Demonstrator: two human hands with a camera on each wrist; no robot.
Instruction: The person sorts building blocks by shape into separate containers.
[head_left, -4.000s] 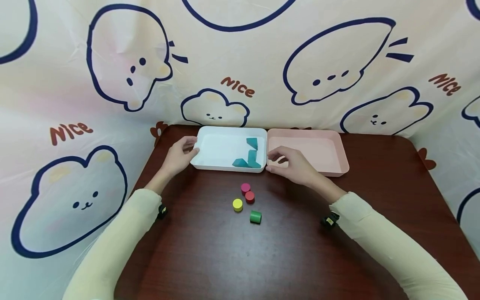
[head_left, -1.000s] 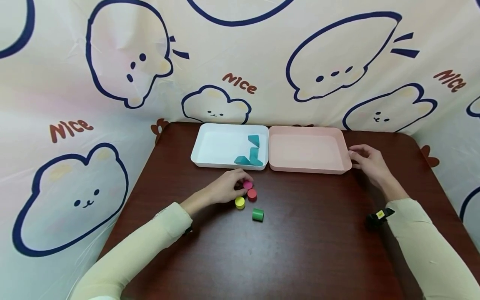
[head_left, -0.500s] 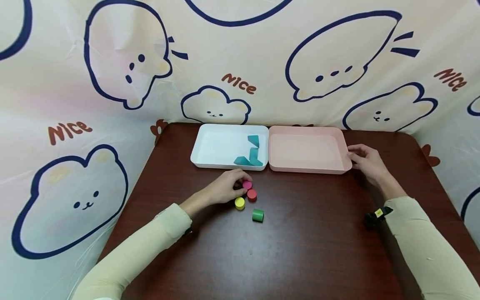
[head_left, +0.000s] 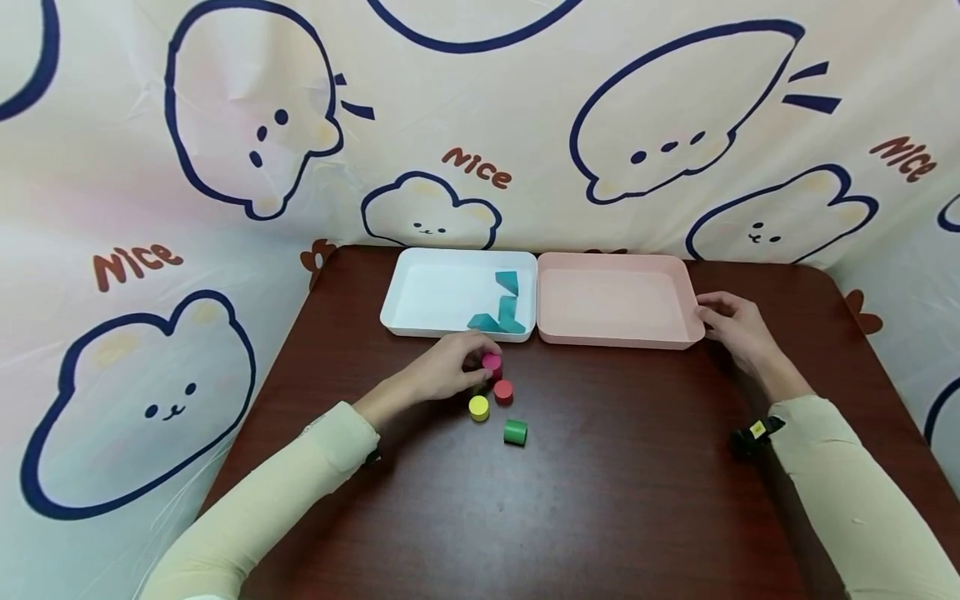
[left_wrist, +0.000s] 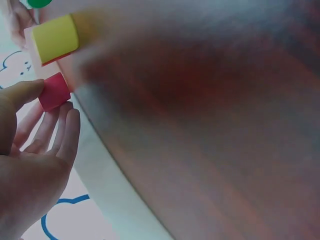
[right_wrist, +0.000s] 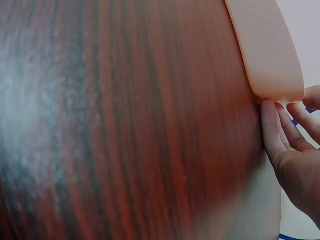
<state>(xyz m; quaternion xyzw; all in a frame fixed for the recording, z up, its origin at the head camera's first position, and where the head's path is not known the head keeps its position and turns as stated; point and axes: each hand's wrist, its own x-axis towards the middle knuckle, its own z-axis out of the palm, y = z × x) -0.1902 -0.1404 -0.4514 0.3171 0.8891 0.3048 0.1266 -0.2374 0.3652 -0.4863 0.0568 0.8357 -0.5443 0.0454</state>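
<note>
My left hand (head_left: 444,371) pinches a pink cylinder block (head_left: 492,364) between thumb and fingertips, just in front of the white tray. In the left wrist view the thumb presses one side of the pink block (left_wrist: 54,92) and the fingertips its other side. Close by on the table stand a red cylinder block (head_left: 503,392) and a yellow one (head_left: 478,408), with a green cylinder block (head_left: 515,432) lying on its side. At the right, my right hand (head_left: 741,333) touches the end of the pink tray (head_left: 615,296); the right wrist view has its fingertips against the tray's end wall (right_wrist: 280,90).
Left of the pink tray, side by side with it, is a white tray (head_left: 438,292). Several teal angular pieces (head_left: 507,312) lie at its right end. Behind the dark wooden table (head_left: 600,467) hangs a printed cloth (head_left: 525,108).
Both hands have left the white tray's ends: the left came to the blocks, the right to the pink tray's far end. In the last half second the left hand has shifted the pink block slightly away from the red one.
</note>
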